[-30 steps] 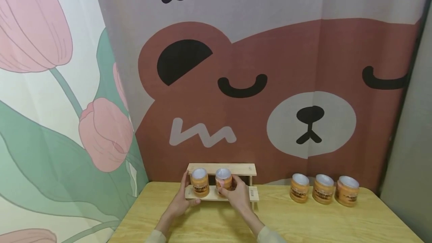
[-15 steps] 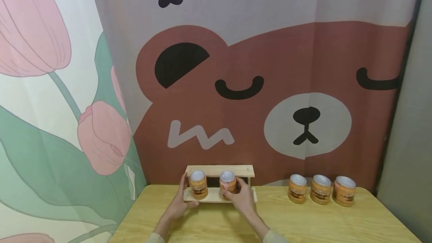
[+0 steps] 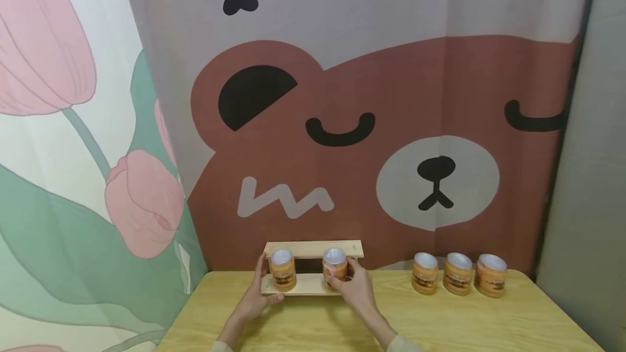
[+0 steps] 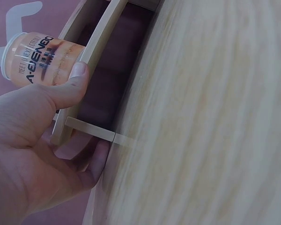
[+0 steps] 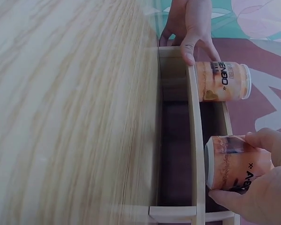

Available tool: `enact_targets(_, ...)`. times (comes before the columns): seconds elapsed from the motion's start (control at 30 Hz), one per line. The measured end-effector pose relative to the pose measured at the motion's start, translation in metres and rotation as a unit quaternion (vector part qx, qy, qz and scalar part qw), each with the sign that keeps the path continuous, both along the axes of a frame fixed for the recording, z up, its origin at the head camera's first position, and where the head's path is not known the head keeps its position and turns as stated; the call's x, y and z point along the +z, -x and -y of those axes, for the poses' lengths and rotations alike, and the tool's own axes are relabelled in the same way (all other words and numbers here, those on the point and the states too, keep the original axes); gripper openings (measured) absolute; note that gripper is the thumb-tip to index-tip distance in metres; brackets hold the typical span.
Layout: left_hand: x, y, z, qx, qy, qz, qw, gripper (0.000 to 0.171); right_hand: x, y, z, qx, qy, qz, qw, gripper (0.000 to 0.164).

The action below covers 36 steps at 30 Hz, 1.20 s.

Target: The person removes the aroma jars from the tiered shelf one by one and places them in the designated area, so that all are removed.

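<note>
A small two-tier wooden shelf [image 3: 308, 286] stands at the back of the table. My left hand [image 3: 251, 302] grips its left end, thumb on the front edge of the lower board and fingers behind, as the left wrist view shows. Just beside that thumb an orange printed can [image 4: 47, 58] with a silvery lid stands upright on the lower board. My right hand [image 3: 359, 289] holds a second orange can [image 5: 232, 161] between thumb and fingers, near the board's right end. In the right wrist view this can's base is close over the board, slightly tilted against it.
Three like cans stand in a row on the table at the right: a left one [image 3: 425, 274], a middle one [image 3: 458, 275] and a right one [image 3: 491, 277]. Behind the wooden table [image 3: 440, 325] hangs a bear-print curtain [image 3: 293, 151].
My right hand has moved its can to the right along the lower board, widening the space between the two cans. The left hand keeps its grip on the shelf. The head view has shifted slightly.
</note>
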<state>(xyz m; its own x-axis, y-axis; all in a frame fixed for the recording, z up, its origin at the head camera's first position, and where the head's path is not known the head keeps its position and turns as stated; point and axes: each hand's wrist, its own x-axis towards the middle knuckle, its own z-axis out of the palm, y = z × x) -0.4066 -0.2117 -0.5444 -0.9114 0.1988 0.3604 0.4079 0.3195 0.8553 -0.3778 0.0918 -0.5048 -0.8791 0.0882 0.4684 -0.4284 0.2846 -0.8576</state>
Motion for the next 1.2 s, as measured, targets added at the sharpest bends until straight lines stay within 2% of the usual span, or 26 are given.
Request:
enact_targets(0.13,-0.001,0.0,-0.001,0.001,-0.002,-0.004,1.0,0.126,0.001,-0.002,-0.008,-0.007,0.007,-0.001,1.0,0.067)
enact_targets(0.33,0.001,-0.003,-0.002,0.017,0.004,0.012,0.9998,0.127,0.001,-0.006,-0.02,-0.024,0.001,0.005,1.0,0.068)
enact_targets(0.53,0.002,-0.007,-0.001,0.019,-0.009,0.021,0.9995,0.127,0.003,-0.01,-0.033,-0.05,-0.012,0.004,0.999,0.069)
enact_targets(0.73,0.0,-0.006,-0.001,0.023,-0.009,0.023,0.9994,0.127,0.003,-0.012,-0.051,-0.08,-0.034,-0.006,0.996,0.068)
enact_targets(0.93,-0.002,-0.005,0.0,0.024,-0.004,0.025,0.9994,0.128,0.001,-0.014,-0.068,-0.101,-0.031,-0.011,0.994,0.067)
enact_targets(1.2,0.001,-0.004,-0.003,0.019,-0.002,0.025,0.9995,0.128,-0.006,-0.016,-0.092,-0.157,-0.046,-0.022,0.986,0.066)
